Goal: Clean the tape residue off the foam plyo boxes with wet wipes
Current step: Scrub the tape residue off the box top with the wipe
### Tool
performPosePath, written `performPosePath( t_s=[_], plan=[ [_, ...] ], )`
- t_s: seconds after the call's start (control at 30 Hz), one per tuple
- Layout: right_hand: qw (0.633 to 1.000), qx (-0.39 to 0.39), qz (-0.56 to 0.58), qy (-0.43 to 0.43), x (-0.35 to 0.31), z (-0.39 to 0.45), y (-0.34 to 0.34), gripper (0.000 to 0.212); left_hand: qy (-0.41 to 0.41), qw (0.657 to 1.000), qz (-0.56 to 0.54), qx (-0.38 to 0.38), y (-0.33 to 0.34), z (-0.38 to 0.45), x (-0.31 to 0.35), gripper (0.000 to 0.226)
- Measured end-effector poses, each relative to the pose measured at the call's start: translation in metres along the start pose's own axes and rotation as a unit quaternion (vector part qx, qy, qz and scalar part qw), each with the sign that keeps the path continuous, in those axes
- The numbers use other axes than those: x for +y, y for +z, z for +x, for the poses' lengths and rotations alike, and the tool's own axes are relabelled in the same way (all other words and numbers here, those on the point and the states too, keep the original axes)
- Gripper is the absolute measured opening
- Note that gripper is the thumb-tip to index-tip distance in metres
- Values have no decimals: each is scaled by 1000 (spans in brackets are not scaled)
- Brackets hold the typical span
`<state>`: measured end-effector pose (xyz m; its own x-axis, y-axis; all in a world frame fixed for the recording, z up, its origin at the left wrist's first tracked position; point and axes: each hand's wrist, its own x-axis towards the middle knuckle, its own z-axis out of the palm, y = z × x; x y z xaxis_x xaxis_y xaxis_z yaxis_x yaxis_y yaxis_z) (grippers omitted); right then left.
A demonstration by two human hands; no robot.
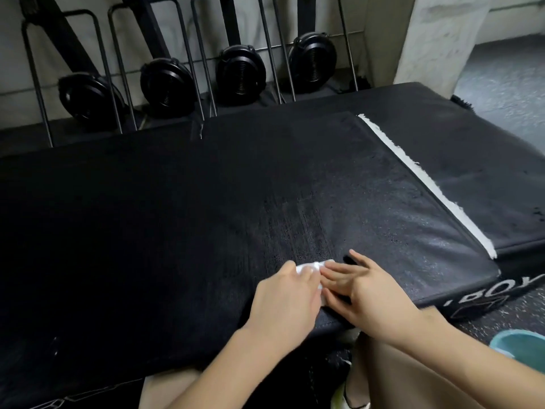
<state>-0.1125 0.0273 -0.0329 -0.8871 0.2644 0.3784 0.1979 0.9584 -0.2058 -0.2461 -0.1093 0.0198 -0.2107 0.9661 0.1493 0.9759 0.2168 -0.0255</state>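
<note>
A large black foam plyo box (pixel 177 219) lies flat in front of me, its top dull and speckled with residue near the middle. My left hand (pixel 287 302) grips a crumpled white wet wipe (pixel 312 268) against the box top near its front edge. My right hand (pixel 371 290) lies beside it with fingers straight, fingertips touching the wipe and the surface. A ragged white tape strip (pixel 427 184) runs along the seam between this box and a second black box (pixel 472 160) to the right.
Several black rowing machines (pixel 239 72) stand upright in metal frames behind the boxes. A teal basin (pixel 522 346) sits on the speckled floor at the lower right. My bare knees and a shoe (pixel 348 399) are below the box's front edge. A pale pillar (pixel 436 39) stands at back right.
</note>
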Motion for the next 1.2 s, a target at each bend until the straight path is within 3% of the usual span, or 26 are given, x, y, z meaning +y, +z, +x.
performPosePath(
  t_s=[0.17, 0.37, 0.5, 0.7, 0.77, 0.97, 1.07, 1.2],
  plan=[
    [999, -3, -25, 21, 13, 16, 10, 36, -25, 998, -35, 43, 3, 10, -5, 24],
    [995, -77, 4, 59, 26, 55, 15, 29, -105, 992, -67, -25, 13, 40, -22, 29],
    [992, -30, 91, 78, 7, 20, 5, 22, -94, 993, -73, -26, 7, 4, -4, 27],
    [996, 46, 57, 44, -21, -48, 19, 31, -17, 998, -20, 59, 3, -52, 28, 29],
    [997, 53, 41, 43, -23, -52, 22, 32, -5, 998, -28, 53, 4, -53, 31, 29],
    [996, 65, -3, 54, -18, -9, 15, 26, -49, 995, -15, 84, 8, -22, 17, 21],
    [998, 26, 12, 64, -15, 3, 13, 21, -96, 994, -29, 31, -1, -9, 15, 22],
    [997, 62, 21, 51, -19, -14, 17, 23, -58, 996, 5, 75, 0, -26, 25, 24]
  ],
)
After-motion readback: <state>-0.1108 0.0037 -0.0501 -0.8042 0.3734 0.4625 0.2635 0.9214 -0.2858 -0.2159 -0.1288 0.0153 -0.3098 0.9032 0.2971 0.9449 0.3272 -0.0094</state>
